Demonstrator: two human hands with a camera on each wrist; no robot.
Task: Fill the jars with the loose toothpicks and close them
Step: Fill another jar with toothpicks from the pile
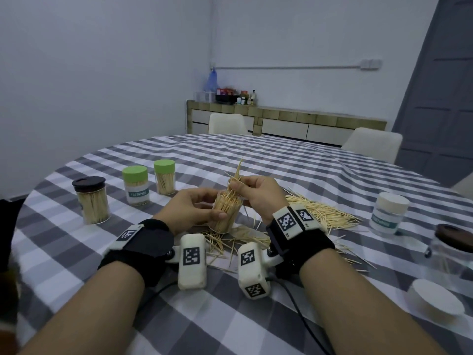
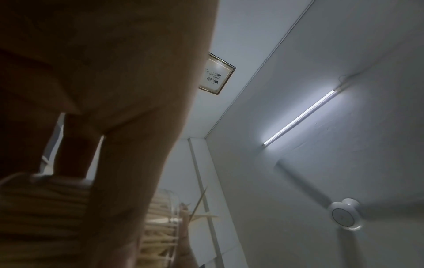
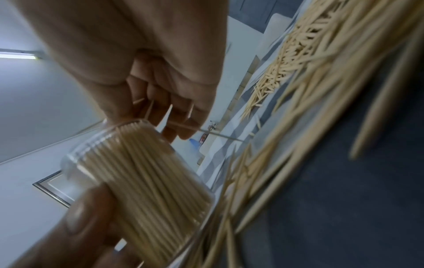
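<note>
At frame centre, the left hand (image 1: 194,208) wraps a clear, lidless jar (image 1: 226,213), steadying it tilted. The right hand (image 1: 258,194) pinches a toothpick bunch (image 1: 236,179) at its mouth, apparently feeding them in. Loose toothpicks (image 1: 320,213) lie centre-right.

We find a home dining room: a round table under a grey-and-white checked tablecloth (image 1: 281,160), cream upholstered chairs (image 1: 226,123), a long low sideboard (image 1: 320,119) carrying sauce bottles (image 1: 245,98), and a white ceiling fan (image 2: 345,214).
</note>
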